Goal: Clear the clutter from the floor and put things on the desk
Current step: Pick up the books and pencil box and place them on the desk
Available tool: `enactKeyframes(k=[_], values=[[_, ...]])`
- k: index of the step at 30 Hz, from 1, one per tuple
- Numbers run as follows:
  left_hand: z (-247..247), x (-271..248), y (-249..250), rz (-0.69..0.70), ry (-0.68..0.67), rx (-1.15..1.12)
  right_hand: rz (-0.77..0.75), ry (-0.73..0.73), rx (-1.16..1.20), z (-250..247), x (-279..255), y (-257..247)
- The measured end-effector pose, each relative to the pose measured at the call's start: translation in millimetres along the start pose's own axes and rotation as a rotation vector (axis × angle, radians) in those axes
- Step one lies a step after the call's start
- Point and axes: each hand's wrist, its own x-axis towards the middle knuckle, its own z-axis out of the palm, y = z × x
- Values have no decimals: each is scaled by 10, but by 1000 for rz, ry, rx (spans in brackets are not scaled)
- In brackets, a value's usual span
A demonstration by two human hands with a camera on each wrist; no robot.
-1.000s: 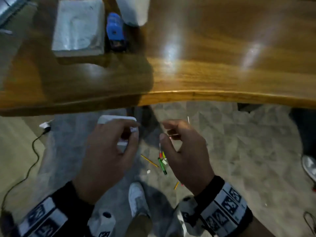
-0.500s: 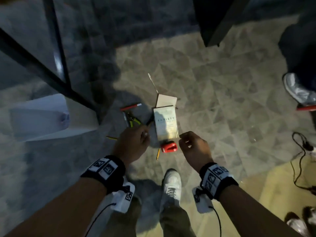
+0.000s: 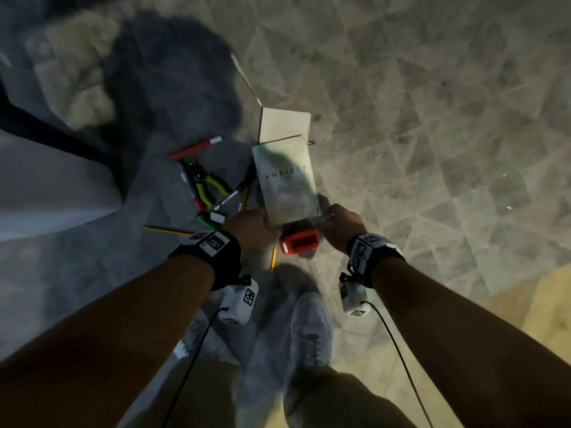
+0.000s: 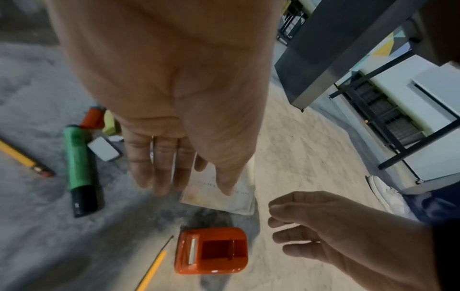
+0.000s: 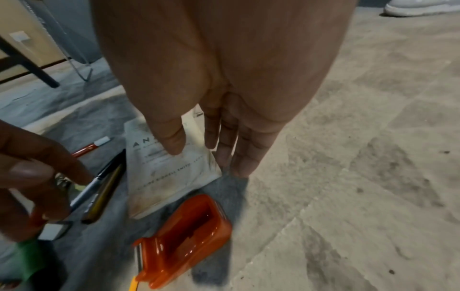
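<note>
A pale book (image 3: 287,183) titled ANXIETY lies flat on the floor, partly over a cream notebook (image 3: 284,125). My left hand (image 3: 251,225) hovers at the book's near left corner, its fingers (image 4: 159,177) straight and its thumb above the cover. My right hand (image 3: 338,222) is at the near right corner with straight fingers (image 5: 234,163) beside the book's (image 5: 169,177) edge. Neither hand holds anything. An orange tape dispenser (image 3: 298,242) sits just in front of the book (image 4: 239,202), between my wrists.
Left of the book lie green-handled pliers (image 3: 207,183), a red pen (image 3: 196,147), a green marker (image 4: 78,163), a white eraser (image 4: 103,148), several pens (image 5: 99,189) and two pencils (image 3: 168,230). A dark desk leg (image 3: 55,134) stands far left. My shoe (image 3: 309,329) is below the dispenser.
The view swung from the desk top down to the floor. Both hands dropped and closed in on the near end of the book.
</note>
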Motion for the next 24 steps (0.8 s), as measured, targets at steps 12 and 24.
enactKeyframes(k=[12, 24], values=[[119, 660, -1, -130, 72, -679, 70, -64, 153, 428, 906, -108], [-241, -169, 117, -98, -86, -1129, 75, -88, 615, 83, 141, -252]])
